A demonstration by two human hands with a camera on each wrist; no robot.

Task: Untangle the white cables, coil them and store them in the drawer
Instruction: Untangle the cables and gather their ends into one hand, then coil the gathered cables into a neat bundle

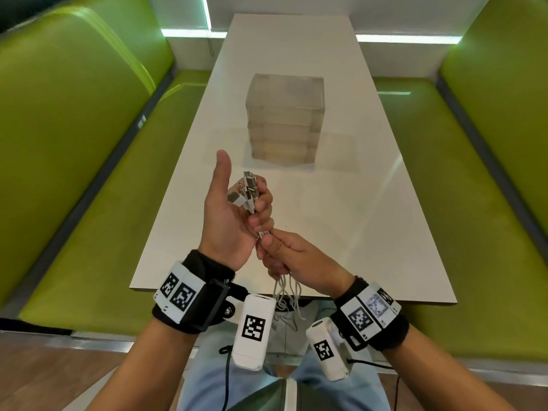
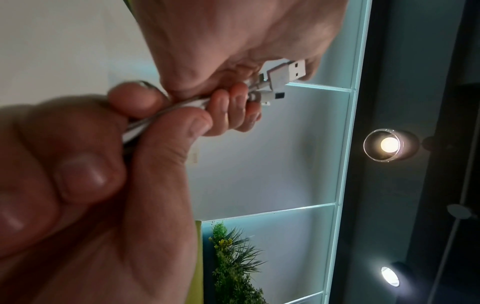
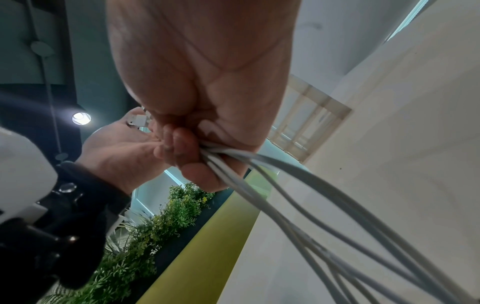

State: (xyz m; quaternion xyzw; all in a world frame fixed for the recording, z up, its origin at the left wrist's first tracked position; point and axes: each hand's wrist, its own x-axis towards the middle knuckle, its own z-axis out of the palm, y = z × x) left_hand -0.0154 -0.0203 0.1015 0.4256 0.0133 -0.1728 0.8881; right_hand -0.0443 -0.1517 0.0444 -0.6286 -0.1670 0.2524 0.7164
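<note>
Cables [image 1: 286,292] look light, limp and tangle-prone; left hand [image 1: 228,221] clasps the plug ends, right hand [image 1: 292,256] at five o'clock grips the strands, best held near the plugs.

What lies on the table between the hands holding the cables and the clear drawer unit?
Nothing: in the head view the white table is bare between the drawer unit and the cables.

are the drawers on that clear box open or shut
Shut, as far as the head view shows: every front on the clear drawer unit sits flush, none pulled out. The white cables are out, in both hands.
</note>
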